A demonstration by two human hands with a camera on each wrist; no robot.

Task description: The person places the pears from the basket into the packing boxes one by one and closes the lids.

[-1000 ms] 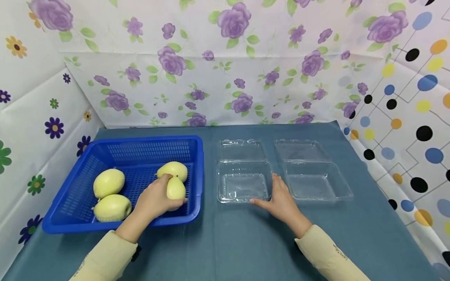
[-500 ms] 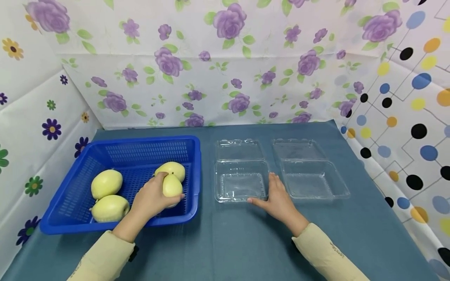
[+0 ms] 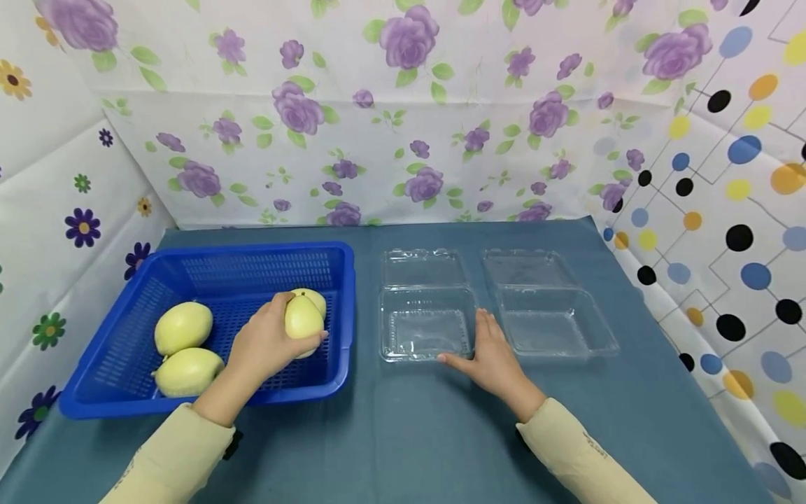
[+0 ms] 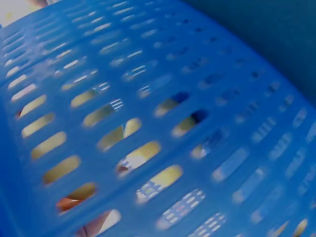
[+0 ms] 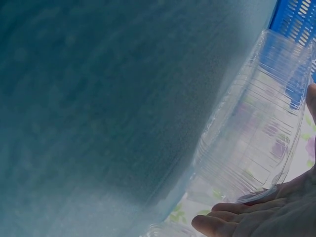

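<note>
4 pale yellow fruits in all, within 1 blue basket (image 3: 113, 408) on the left part of 1 blue-grey tablecloth (image 3: 403, 427). 2 at the basket's left: 1 rear-left fruit (image 3: 183, 329), and 1 front-left fruit (image 3: 189, 372) just in front of it. 2 at the basket's right: 1 held fruit (image 3: 303, 318), and 1 far-right fruit (image 3: 317, 299) partly hidden behind it. Around the held fruit, the curled thumb and fingers of 1 left hand (image 3: 264, 339); impossible to tell whether clear of the basket floor. Right of the basket, 2 clear plastic containers, side by side and apart, each with 1 lid folded back: 1 nearer container (image 3: 427, 329) and 1 farther container (image 3: 550, 329). At the nearer container's front right corner, 1 right hand (image 3: 497, 367), holding nothing, with straight fingers along the side and thumb spread wide toward the front edge. 2 pale yellow sleeves (image 3: 176, 448). Around the tablecloth, 3 patterned sheets: 1 floral (image 3: 252, 112), 1 daisy-printed (image 3: 57, 175), 1 dotted (image 3: 711, 273).
</note>
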